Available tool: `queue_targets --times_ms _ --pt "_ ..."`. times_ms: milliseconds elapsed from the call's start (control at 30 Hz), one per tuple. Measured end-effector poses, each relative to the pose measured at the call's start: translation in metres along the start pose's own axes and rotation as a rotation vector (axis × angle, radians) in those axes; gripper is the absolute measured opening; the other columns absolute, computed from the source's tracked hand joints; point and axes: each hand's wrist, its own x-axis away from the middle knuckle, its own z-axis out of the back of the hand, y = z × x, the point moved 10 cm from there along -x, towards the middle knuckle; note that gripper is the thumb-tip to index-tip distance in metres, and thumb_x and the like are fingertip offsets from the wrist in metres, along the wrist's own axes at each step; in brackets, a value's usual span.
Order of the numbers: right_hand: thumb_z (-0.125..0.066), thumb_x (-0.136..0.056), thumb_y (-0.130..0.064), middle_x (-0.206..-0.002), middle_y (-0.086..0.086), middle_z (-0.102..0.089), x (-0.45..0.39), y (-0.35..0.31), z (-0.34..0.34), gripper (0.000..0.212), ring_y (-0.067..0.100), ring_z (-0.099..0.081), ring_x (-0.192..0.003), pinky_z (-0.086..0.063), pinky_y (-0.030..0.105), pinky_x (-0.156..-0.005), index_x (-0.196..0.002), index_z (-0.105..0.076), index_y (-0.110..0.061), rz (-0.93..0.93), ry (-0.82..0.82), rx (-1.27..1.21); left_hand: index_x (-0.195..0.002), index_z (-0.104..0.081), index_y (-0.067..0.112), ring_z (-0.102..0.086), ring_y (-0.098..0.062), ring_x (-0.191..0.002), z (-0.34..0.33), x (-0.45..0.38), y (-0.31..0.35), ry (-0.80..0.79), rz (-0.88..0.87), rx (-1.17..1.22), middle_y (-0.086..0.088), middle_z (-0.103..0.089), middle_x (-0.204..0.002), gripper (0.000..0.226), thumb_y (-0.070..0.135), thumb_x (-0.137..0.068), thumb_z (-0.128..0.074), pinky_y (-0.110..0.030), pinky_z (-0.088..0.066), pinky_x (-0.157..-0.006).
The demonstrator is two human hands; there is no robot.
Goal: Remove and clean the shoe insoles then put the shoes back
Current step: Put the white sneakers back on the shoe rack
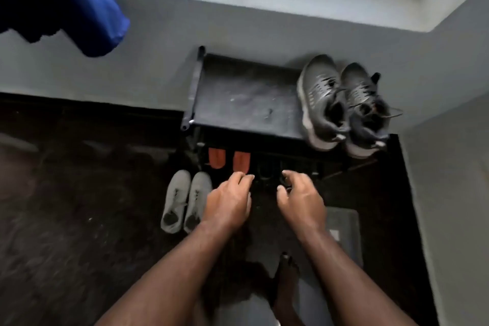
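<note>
A low black shoe rack [246,95] stands against the grey wall. A pair of dark grey sneakers [344,106] sits on the right of its top shelf. Two orange insoles or orange-lined shoes [229,160] show on the lower shelf. Beside them lie black shoes [266,174], hard to make out in the shadow. My left hand [227,201] reaches to the lower shelf's front with curled fingers; its grasp is hidden. My right hand [301,198] pinches the rim of a black shoe between thumb and fingers. A light grey pair [185,201] stands on the floor to the left.
Dark carpet [79,206] covers the floor. A grey mat [344,222] lies to the right of my arms, and my bare foot [285,280] stands below them. Blue cloth [60,0] hangs at the upper left. A grey wall [449,193] closes the right side.
</note>
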Motion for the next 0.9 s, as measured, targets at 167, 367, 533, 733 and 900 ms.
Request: queue_targets --times_ms 167,367,533,733,900 --pt "-0.054 -0.087 -0.032 -0.127 -0.006 -0.058 0.076 -0.046 -0.195 0.042 0.019 -0.059 -0.115 -0.049 0.035 -0.093 -0.128 -0.056 -0.031 0.018 -0.495 0.089 -0.136 -0.050 0.028 -0.062 -0.026 -0.109 -0.075 0.066 -0.159 -0.193 0.207 -0.067 0.003 -0.051 -0.129 0.041 0.030 -0.095 -0.050 -0.042 -0.056 -0.081" --pt "-0.051 -0.078 -0.034 -0.115 0.003 -0.064 0.126 -0.042 -0.396 0.041 0.028 -0.064 -0.108 -0.054 0.038 -0.087 -0.117 -0.060 -0.022 0.047 -0.833 0.187 -0.130 -0.051 0.023 -0.061 -0.032 -0.112 -0.198 0.105 -0.298 -0.400 0.404 -0.099 -0.002 -0.052 -0.130 0.035 0.023 -0.095 -0.049 -0.046 -0.052 -0.084" --pt "-0.055 -0.081 -0.027 -0.128 0.011 -0.059 0.135 -0.005 -0.521 0.046 0.031 -0.058 -0.117 -0.050 0.040 -0.096 -0.126 -0.054 -0.017 0.118 -0.960 0.258 -0.145 -0.036 0.019 -0.061 -0.041 -0.108 -0.294 0.100 -0.376 -0.461 0.404 -0.187 -0.008 -0.035 -0.152 0.049 0.016 -0.097 -0.045 -0.052 -0.054 -0.081" --pt "-0.059 -0.087 -0.021 -0.144 0.015 -0.045 0.126 0.024 -0.610 0.076 0.032 -0.050 -0.126 -0.043 0.037 -0.102 -0.153 -0.020 -0.015 0.140 -0.914 0.220 -0.157 -0.016 0.016 -0.056 -0.050 -0.115 -0.381 0.071 -0.429 -0.522 0.309 -0.202 -0.017 -0.024 -0.159 0.060 0.014 -0.100 -0.035 -0.058 -0.049 -0.090" --pt "-0.057 -0.093 -0.027 -0.127 0.015 -0.060 0.112 0.042 -0.649 0.048 0.032 -0.058 -0.114 -0.046 0.036 -0.095 -0.137 -0.047 -0.010 0.211 -0.903 0.312 -0.147 -0.035 0.009 -0.060 -0.044 -0.106 -0.396 0.053 -0.438 -0.432 0.284 -0.152 -0.022 -0.054 -0.128 0.051 0.012 -0.097 -0.044 -0.051 -0.050 -0.086"
